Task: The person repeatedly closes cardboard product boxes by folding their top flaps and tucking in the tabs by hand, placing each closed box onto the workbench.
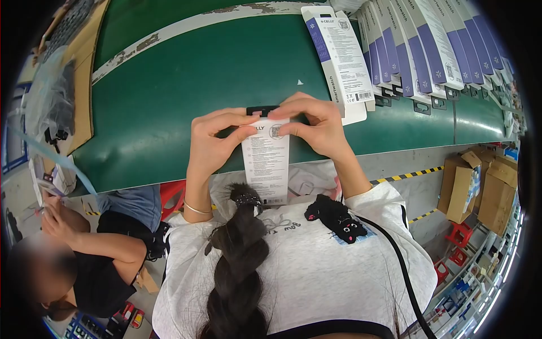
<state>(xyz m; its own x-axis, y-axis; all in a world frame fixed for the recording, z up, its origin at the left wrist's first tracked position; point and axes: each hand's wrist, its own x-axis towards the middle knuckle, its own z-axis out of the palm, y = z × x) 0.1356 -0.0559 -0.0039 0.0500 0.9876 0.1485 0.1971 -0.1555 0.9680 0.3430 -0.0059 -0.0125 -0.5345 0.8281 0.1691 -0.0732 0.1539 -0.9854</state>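
A white box (266, 164) with printed text and a QR code stands between my hands at the front edge of the green table. At its far end is a black hanging tab (261, 111). My left hand (220, 134) grips the box's upper left corner, fingers bent over the top and thumb on the printed face. Opposite it, my right hand (313, 125) holds the upper right corner, its thumb beside the QR code and its fingertips at the black tab.
Another printed white and purple box (347, 62) lies beyond my right hand. A row of smartwatch boxes (418, 45) fills the back right of the green table (197, 73). A co-worker (101, 254) sits at left near a cardboard box (84, 73). Cartons (460, 183) stand on the floor.
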